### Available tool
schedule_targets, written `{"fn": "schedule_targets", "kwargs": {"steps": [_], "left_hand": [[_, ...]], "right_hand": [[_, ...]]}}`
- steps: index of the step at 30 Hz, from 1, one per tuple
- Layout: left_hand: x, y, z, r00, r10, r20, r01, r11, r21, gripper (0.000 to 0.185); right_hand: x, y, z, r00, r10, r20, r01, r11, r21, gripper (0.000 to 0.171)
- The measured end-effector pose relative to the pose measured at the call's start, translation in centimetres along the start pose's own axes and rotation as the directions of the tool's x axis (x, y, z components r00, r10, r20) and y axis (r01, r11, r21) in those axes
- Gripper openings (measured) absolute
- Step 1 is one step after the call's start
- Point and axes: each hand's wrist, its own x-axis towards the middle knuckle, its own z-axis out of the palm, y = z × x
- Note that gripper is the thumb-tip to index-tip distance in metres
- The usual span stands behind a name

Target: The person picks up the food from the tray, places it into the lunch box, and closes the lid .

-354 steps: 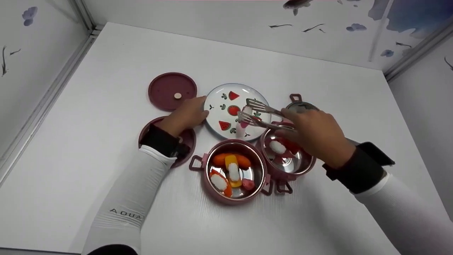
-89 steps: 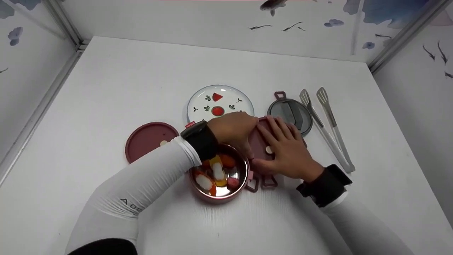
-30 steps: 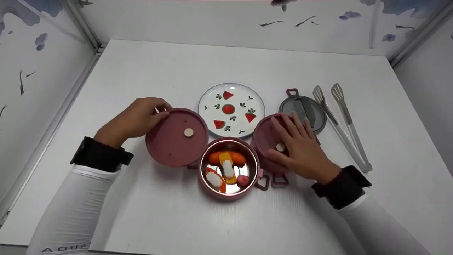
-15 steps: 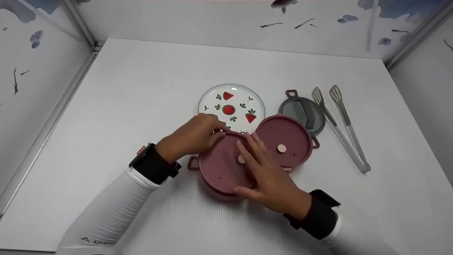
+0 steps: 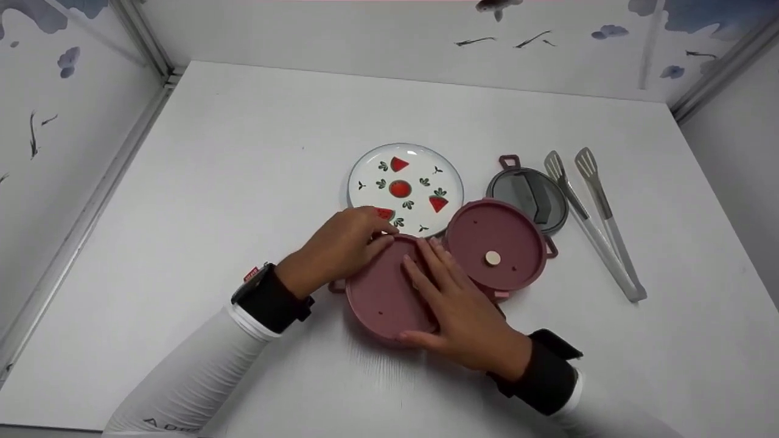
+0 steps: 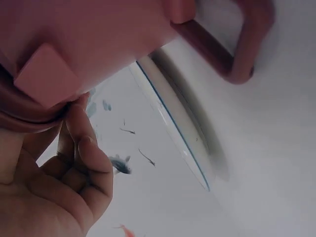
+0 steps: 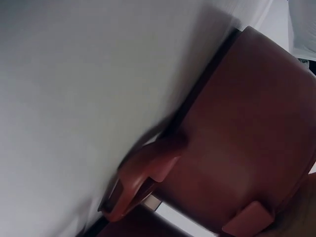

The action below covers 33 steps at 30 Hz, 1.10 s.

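Observation:
A dark pink lid (image 5: pixel 383 298) sits on the nearer pot, whose wall (image 6: pixel 98 29) fills the top of the left wrist view. My left hand (image 5: pixel 341 243) holds the lid's far-left rim, thumb on top and fingers curled by a square clip (image 6: pixel 47 74). Across the lid's right side lies my right hand (image 5: pixel 465 322), fingers straight, covering the pale knob. The pot's side (image 7: pixel 237 113) and a loop handle (image 7: pixel 143 173) show in the right wrist view. Just right of it stands a second pot with its lid (image 5: pixel 499 231) on. Any contents are hidden.
Behind the pots lies a white plate (image 5: pixel 447 176) with watermelon prints. A grey see-through lid (image 5: pixel 517 188) with a loop handle is at the second pot's far side. Slotted metal tongs (image 5: pixel 602 243) lie to the right, tips spread. Walls enclose the back and sides.
Earlier my right hand held tongs over the plate; they now lie on the table. The second pot got its lid first, then my left hand brought the other lid over the food-filled nearer pot.

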Motion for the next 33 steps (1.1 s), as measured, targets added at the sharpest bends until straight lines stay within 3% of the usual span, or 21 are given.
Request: {"fn": "schedule_targets", "kwargs": {"steps": [4, 8, 17, 22, 26, 33], "left_hand": [[-0.2, 0.0, 0.8, 0.998, 0.034, -0.056, -0.033, 0.999, 0.031, 0.022], [-0.3, 0.0, 1.2, 0.998, 0.043, -0.050, -0.042, 0.999, 0.017, 0.024], [-1.3, 0.7, 1.5, 0.999, -0.043, 0.022, 0.045, 0.993, -0.110, 0.034], [-1.4, 0.4, 2.1, 0.992, -0.072, 0.100, 0.087, 0.984, -0.155, 0.040], [-1.4, 0.0, 2.4, 0.989, -0.085, 0.118, 0.108, 0.974, -0.198, 0.041], [-1.2, 0.0, 2.5, 0.983, -0.126, 0.132, 0.148, 0.973, -0.175, 0.041]], "right_hand": [[-0.1, 0.0, 0.1, 1.000, 0.014, 0.012, -0.014, 1.000, -0.013, 0.100], [-0.3, 0.0, 0.3, 1.000, 0.016, -0.004, -0.016, 1.000, -0.023, 0.100], [-0.5, 0.0, -0.4, 0.999, -0.009, -0.036, 0.005, 0.992, -0.124, 0.099], [-0.4, 0.6, -0.5, 1.000, -0.003, -0.028, -0.001, 0.989, -0.148, 0.098], [-0.3, 0.9, -0.3, 0.998, -0.039, -0.044, 0.031, 0.985, -0.168, 0.094], [0.1, 1.0, -0.2, 0.997, -0.064, -0.046, 0.055, 0.982, -0.182, 0.090]]}}
